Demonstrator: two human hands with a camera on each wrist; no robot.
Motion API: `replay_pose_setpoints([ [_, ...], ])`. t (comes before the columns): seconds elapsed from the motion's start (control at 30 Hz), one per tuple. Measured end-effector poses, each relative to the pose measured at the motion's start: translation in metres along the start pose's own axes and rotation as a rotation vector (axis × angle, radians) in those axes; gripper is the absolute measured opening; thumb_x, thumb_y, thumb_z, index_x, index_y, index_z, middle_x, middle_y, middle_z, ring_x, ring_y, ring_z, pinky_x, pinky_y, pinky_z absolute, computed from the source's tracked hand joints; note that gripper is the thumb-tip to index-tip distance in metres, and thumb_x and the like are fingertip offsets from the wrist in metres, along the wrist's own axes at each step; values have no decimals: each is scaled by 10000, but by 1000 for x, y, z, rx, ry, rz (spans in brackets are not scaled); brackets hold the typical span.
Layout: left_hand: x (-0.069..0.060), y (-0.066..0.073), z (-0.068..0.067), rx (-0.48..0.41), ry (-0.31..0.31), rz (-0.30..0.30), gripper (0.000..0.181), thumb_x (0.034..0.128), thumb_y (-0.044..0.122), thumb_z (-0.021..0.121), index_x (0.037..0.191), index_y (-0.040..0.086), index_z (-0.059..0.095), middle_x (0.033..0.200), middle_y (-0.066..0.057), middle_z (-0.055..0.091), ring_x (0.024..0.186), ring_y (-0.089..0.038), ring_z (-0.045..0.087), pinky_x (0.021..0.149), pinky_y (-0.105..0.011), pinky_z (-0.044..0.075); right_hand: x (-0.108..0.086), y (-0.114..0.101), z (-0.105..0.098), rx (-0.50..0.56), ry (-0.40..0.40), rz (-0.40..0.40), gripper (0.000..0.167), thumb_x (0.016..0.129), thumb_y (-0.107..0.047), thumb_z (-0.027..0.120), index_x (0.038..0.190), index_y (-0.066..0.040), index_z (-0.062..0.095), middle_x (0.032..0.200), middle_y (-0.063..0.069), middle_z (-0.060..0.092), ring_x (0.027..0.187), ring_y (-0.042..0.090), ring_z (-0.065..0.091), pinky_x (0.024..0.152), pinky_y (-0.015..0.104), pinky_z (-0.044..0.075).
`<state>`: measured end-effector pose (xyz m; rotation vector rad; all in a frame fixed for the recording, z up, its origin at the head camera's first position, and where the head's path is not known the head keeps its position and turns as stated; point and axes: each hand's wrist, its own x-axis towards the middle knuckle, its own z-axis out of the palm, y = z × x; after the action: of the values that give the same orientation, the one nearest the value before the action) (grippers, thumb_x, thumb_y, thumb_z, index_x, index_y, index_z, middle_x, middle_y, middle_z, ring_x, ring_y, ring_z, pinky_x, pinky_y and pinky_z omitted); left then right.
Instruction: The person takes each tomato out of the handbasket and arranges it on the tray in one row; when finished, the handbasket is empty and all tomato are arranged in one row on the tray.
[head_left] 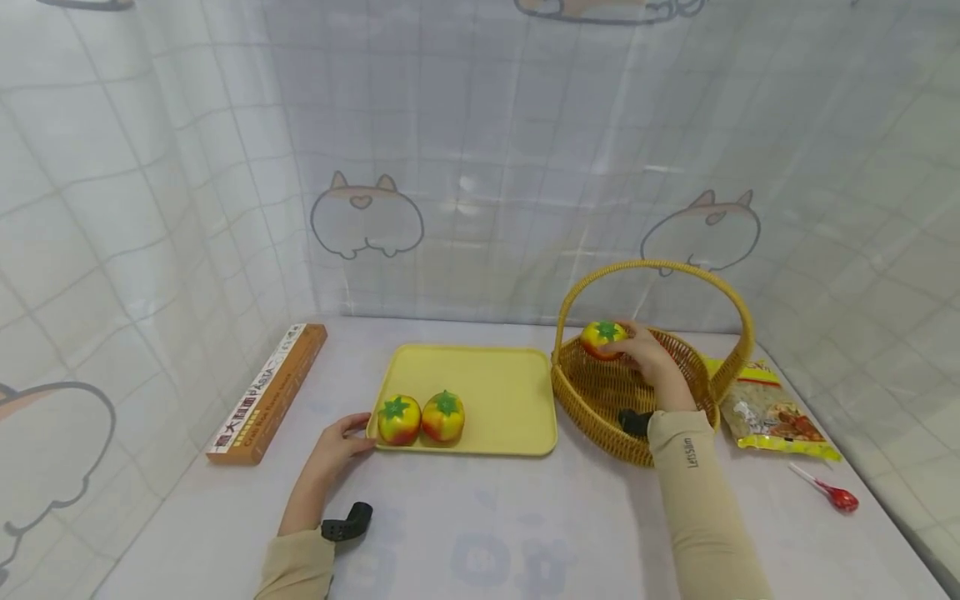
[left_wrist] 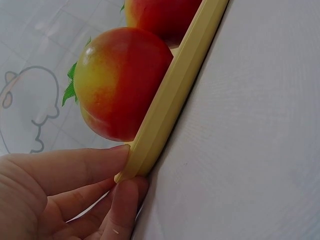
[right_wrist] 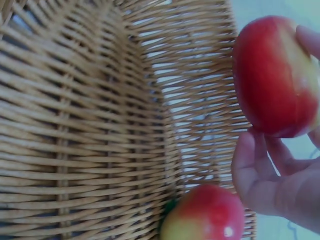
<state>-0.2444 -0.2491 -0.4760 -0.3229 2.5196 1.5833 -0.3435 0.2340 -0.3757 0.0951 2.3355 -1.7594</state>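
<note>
Over the far left part of a wicker basket (head_left: 607,429), my right hand (head_left: 645,354) grips a red and yellow tomato (head_left: 602,340) with a green star-shaped top. The right wrist view shows this held tomato (right_wrist: 275,77) up by the basket's rim and another tomato (right_wrist: 205,215) lower down against the woven side. My left hand (head_left: 337,450) pinches the near left corner of a yellow tray (head_left: 502,400), thumb and fingers on either side of its rim (left_wrist: 160,120). Two tomatoes, a left one (head_left: 399,419) and a right one (head_left: 443,416), sit side by side near that corner.
A long pasta box (head_left: 270,392) lies left of the tray. Right of the basket are a clear and yellow food packet (head_left: 772,408) and a red lollipop (head_left: 840,498). The basket's tall handle (head_left: 652,265) arches above the right hand. A patterned curtain hangs behind.
</note>
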Motion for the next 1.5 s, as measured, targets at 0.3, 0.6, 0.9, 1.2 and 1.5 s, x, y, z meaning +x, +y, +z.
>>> replay_pose_setpoints([
  [0.3, 3, 3, -3, 7, -23, -4, 588, 826, 120, 640, 1354, 7, 407, 1363, -230, 417, 1122, -308, 471, 974, -468, 394, -15, -21, -3, 115, -4, -17, 813, 851, -104, 640, 1487, -187, 140, 1494, 165, 155, 953, 138, 464, 741, 257, 476],
  [0.6, 2, 2, -4, 38, -18, 7, 594, 811, 129, 661, 1338, -4, 424, 1331, -240, 450, 958, -230, 539, 840, -345, 489, -30, -22, 0, 141, -64, -82, 778, 863, -43, 604, 1481, -129, 138, 1482, 196, 164, 1084, 232, 444, 864, 312, 479],
  [0.9, 2, 3, -4, 44, -15, 5, 588, 811, 127, 660, 1338, 6, 429, 1322, -226, 467, 964, -235, 533, 809, -315, 492, -34, -19, 3, 169, -70, -124, 749, 856, -6, 603, 1467, -120, 185, 1410, 226, 176, 1005, 189, 478, 788, 238, 505],
  [1.2, 2, 1, -2, 27, -12, -1, 589, 815, 121, 659, 1342, 5, 423, 1326, -228, 459, 1005, -251, 533, 847, -343, 495, -45, -25, 16, 145, -90, -172, 772, 827, -9, 636, 1460, -83, 200, 1349, 227, 204, 1024, 211, 477, 818, 245, 503],
  [1.5, 1, 4, -1, 13, -17, -20, 583, 827, 127, 644, 1350, 14, 413, 1345, -227, 435, 1064, -290, 498, 936, -424, 441, -51, -25, 29, 89, -118, -203, 747, 803, -46, 670, 1436, -105, 277, 1342, 192, 280, 1076, 258, 448, 845, 280, 493],
])
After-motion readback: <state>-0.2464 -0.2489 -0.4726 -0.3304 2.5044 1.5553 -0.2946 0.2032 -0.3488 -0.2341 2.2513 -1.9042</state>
